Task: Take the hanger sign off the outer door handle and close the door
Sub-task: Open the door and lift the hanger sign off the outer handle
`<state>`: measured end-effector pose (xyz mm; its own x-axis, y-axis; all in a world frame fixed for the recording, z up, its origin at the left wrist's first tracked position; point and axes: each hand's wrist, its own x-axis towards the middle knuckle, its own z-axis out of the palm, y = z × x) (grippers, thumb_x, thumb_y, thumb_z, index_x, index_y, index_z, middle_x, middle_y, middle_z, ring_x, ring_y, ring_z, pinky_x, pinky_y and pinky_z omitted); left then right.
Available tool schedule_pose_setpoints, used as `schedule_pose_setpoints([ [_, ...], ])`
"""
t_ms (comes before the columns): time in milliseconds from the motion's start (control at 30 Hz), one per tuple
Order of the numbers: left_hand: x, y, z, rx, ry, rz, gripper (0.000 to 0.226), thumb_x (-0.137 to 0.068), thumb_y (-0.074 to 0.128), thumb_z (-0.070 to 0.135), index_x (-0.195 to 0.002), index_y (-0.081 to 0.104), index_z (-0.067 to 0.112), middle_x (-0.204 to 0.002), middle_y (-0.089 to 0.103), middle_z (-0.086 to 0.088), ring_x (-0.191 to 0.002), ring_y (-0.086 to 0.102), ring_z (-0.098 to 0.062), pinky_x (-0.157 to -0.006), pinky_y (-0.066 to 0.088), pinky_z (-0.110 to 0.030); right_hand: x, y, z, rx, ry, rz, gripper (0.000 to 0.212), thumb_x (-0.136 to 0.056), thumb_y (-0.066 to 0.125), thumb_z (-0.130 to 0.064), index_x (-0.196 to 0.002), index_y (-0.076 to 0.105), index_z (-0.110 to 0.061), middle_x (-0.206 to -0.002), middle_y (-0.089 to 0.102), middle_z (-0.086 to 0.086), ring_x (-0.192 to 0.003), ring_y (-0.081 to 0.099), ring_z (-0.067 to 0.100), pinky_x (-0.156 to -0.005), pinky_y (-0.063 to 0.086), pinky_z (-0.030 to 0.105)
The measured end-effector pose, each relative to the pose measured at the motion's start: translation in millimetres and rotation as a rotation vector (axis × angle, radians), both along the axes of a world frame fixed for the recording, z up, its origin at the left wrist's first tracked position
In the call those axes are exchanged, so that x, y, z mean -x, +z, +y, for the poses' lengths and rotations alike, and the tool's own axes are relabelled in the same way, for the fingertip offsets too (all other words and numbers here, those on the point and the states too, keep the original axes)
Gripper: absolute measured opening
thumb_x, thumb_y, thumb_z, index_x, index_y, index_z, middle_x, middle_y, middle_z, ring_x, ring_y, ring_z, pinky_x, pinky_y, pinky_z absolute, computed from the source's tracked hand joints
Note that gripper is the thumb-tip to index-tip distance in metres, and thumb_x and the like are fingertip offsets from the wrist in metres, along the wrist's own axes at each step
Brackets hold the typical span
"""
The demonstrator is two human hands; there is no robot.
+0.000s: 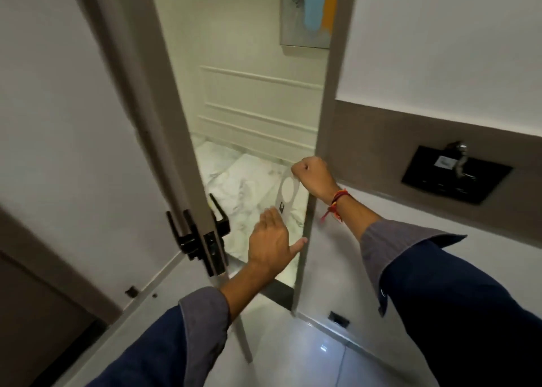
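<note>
The door (73,123) stands partly open on the left, its grey edge toward me. Black lever handles show on both faces: the inner door handle (180,234) on my side, the outer door handle (218,210) past the edge. My right hand (313,175) is a fist shut on the top of the grey hanger sign (286,191), which has a round cut-out and hangs free in the gap, clear of the handles. My left hand (271,243) is open with fingers spread, just below and in front of the sign, beside the door frame (322,140).
A black switch panel (454,178) with a metal fitting sits on the right wall's brown band. Beyond the gap are a marble floor (234,178), a panelled wall and a painting (311,11). A small floor socket (338,317) lies at the frame's foot.
</note>
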<state>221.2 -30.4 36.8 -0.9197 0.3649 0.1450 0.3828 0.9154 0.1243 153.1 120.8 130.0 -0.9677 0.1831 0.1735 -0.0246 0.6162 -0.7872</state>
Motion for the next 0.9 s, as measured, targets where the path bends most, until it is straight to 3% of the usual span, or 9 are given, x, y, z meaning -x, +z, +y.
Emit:
schedule_pose_setpoints([
  [100,-1.1,-17.1,46.4,0.004,-0.137,0.044,0.080,-0.099,0.053,0.040,-0.151,0.016,-0.008,-0.150,0.041,-0.029,-0.127,0.055,-0.036,-0.094,0.054,-0.041,-29.1,-1.0,44.9,0.074,-0.160,-0.002,0.037,-0.092,0.062,-0.012,-0.059,0.045,-0.012,-0.062,0.037,0.009,-0.062,0.035,0.018,-0.060,0.030,0.032],
  [167,-8.2,-16.5,70.8,0.046,-0.226,0.102,0.061,-0.095,0.058,0.011,-0.147,0.031,-0.008,-0.117,0.069,-0.022,-0.086,0.073,-0.031,-0.065,0.060,-0.037,-48.0,-2.9,74.5,0.134,-0.245,-0.003,0.036,-0.093,0.063,-0.013,-0.061,0.048,-0.008,-0.064,0.042,0.013,-0.065,0.040,0.020,-0.060,0.036,0.037],
  [233,-17.7,-18.2,93.4,0.034,-0.324,0.127,0.046,-0.093,0.058,0.004,-0.138,0.047,-0.004,-0.088,0.074,-0.012,-0.063,0.072,-0.028,-0.052,0.058,-0.037,-70.3,-6.4,104.1,0.226,-0.319,0.005,0.035,-0.095,0.063,-0.014,-0.067,0.056,0.005,-0.072,0.060,0.025,-0.070,0.052,0.024,-0.067,0.051,0.048],
  [300,-27.1,-27.3,121.0,-0.134,-0.438,0.013,0.027,-0.101,0.046,0.010,-0.127,0.052,0.002,-0.087,0.073,-0.014,-0.068,0.070,-0.032,-0.060,0.060,-0.042,-102.4,-14.8,139.4,0.340,-0.341,-0.017,0.040,-0.101,0.060,-0.022,-0.085,0.065,0.014,-0.099,0.074,0.029,-0.082,0.062,0.024,-0.074,0.054,0.045],
  [400,-53.3,-33.2,167.9,-0.600,-0.557,-0.384,0.028,-0.107,0.039,0.024,-0.110,0.059,0.005,-0.089,0.073,-0.015,-0.072,0.071,-0.028,-0.067,0.061,-0.044,-168.9,-31.8,193.7,0.423,-0.376,-0.090,0.041,-0.105,0.057,-0.036,-0.101,0.064,0.005,-0.104,0.072,0.018,-0.092,0.063,0.030,-0.076,0.048,0.043],
  [500,-83.5,-44.4,215.3,-0.826,-0.582,-0.681,0.023,-0.104,0.050,0.022,-0.110,0.066,0.006,-0.096,0.077,-0.012,-0.078,0.074,-0.020,-0.070,0.063,-0.037,-244.8,-63.6,247.8,0.442,-0.436,-0.148,0.011,-0.102,0.063,-0.015,-0.103,0.054,-0.009,-0.114,0.073,0.032,-0.090,0.068,0.034,-0.073,0.053,0.045],
  [633,-135.0,-65.4,281.6,-0.813,-0.660,-0.927,0.023,-0.098,0.061,0.022,-0.113,0.070,0.007,-0.105,0.077,-0.009,-0.086,0.077,-0.021,-0.078,0.063,-0.038,-345.9,-111.9,299.0,0.477,-0.504,-0.322,0.026,-0.091,0.068,0.007,-0.110,0.053,-0.003,-0.117,0.068,0.041,-0.090,0.070,0.039,-0.076,0.060,0.046],
  [800,-240.9,-97.2,380.5,-0.705,-0.754,-1.030,0.012,-0.095,0.066,0.023,-0.104,0.074,0.018,-0.094,0.078,0.003,-0.077,0.077,-0.011,-0.061,0.059,-0.018,-477.6,-163.0,349.8,0.531,-0.583,-0.463,0.042,-0.093,0.068,0.007,-0.135,0.062,0.010,-0.131,0.069,0.030,-0.111,0.070,0.051,-0.088,0.061,0.050],
  [900,-308.4,-120.7,447.6,-0.614,-0.783,-1.071,0.016,-0.095,0.067,0.024,-0.102,0.075,0.013,-0.093,0.079,0.003,-0.075,0.076,-0.009,-0.057,0.056,-0.015,-555.8,-187.0,392.8,0.636,-0.761,-0.440,0.039,-0.095,0.066,0.009,-0.133,0.062,0.013,-0.132,0.068,0.032,-0.101,0.072,0.050,-0.082,0.062,0.043],
])
